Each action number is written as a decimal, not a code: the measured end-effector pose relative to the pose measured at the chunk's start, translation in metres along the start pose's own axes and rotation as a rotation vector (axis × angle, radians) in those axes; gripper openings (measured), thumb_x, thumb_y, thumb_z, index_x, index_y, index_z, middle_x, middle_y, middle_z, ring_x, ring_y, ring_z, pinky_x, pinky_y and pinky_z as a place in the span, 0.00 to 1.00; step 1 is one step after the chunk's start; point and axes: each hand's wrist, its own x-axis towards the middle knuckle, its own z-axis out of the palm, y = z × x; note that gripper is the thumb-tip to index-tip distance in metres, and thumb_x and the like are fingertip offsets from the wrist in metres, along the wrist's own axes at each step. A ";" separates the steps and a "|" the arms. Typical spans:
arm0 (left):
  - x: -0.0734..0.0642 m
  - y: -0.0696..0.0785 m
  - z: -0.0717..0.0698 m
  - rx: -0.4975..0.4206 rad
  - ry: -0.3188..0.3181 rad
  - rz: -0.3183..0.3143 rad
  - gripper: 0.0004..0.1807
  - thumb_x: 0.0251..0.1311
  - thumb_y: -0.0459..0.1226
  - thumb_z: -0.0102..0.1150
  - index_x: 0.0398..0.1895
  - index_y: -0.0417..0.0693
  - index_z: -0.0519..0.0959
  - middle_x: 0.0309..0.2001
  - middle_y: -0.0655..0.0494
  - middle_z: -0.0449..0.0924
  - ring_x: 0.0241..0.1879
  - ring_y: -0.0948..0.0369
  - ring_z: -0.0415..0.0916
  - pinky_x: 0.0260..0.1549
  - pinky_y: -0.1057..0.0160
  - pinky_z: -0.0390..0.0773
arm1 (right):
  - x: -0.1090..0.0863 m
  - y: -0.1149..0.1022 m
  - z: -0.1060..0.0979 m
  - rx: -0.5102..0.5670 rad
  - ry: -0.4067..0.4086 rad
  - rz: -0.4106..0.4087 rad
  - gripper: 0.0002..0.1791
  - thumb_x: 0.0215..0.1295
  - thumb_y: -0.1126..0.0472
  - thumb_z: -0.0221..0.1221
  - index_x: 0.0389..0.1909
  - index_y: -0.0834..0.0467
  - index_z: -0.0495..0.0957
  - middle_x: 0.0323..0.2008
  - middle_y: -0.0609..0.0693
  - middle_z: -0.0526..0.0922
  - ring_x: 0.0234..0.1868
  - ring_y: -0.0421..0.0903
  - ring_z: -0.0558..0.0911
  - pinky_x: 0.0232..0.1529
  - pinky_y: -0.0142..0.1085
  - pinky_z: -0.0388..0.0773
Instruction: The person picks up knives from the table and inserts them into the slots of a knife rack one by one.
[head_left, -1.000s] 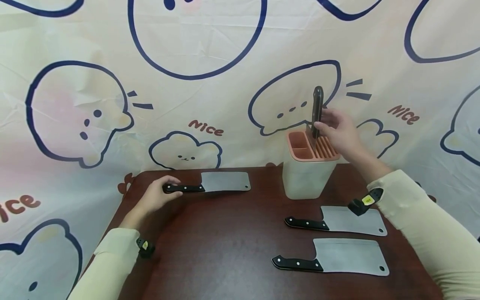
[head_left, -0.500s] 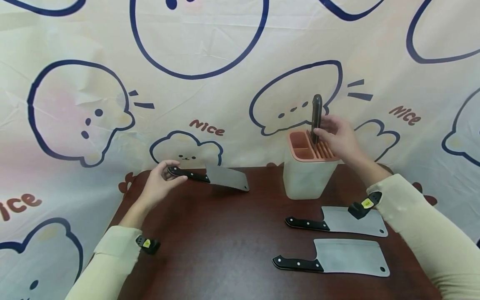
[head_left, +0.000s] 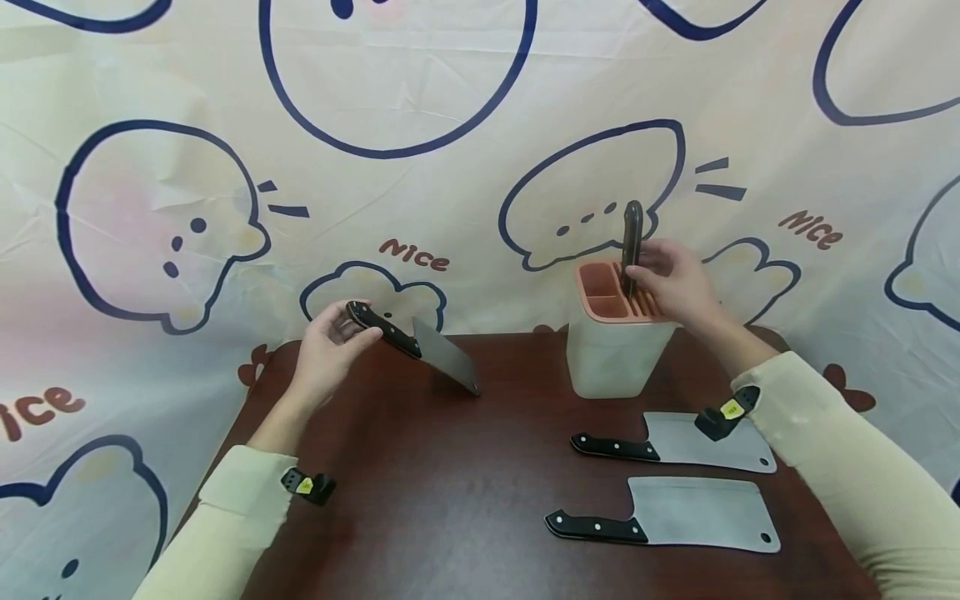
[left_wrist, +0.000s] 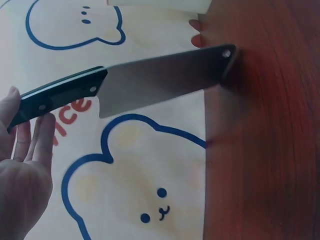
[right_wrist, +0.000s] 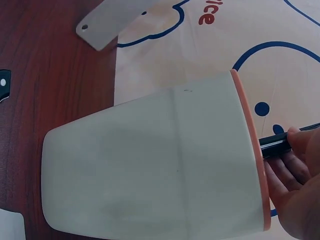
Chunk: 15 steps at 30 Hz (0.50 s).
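Note:
My left hand (head_left: 327, 350) pinches the black handle of a cleaver (head_left: 447, 354), which tilts with its handle end raised. In the left wrist view the blade's holed corner is low by the brown table, and I cannot tell whether it touches. My right hand (head_left: 678, 279) pinches the upright black handle of a knife (head_left: 633, 237) in a slot of the knife holder (head_left: 611, 358). This holder is pale, with an orange slotted top; its wall hides the knife's blade. Two more cleavers lie flat at the right, a farther one (head_left: 701, 442) and a nearer one (head_left: 697, 514).
A dark brown table (head_left: 427, 500) bears everything. A pale cloth (head_left: 420, 83) with cartoon outlines hangs behind its far edge. Both wrists carry small black cameras, and the right one overlaps part of the farther cleaver.
My left hand has raised the cleaver's handle from the table, and the blade has turned to slope down rightward. The knife under my right hand has sunk lower into the holder.

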 end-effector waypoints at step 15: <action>0.001 0.024 0.011 -0.036 0.006 0.086 0.22 0.64 0.27 0.65 0.62 0.39 0.77 0.56 0.61 0.81 0.48 0.63 0.81 0.49 0.71 0.81 | 0.004 0.004 0.001 0.007 -0.031 -0.002 0.30 0.76 0.58 0.58 0.73 0.63 0.64 0.64 0.66 0.75 0.66 0.63 0.74 0.69 0.62 0.63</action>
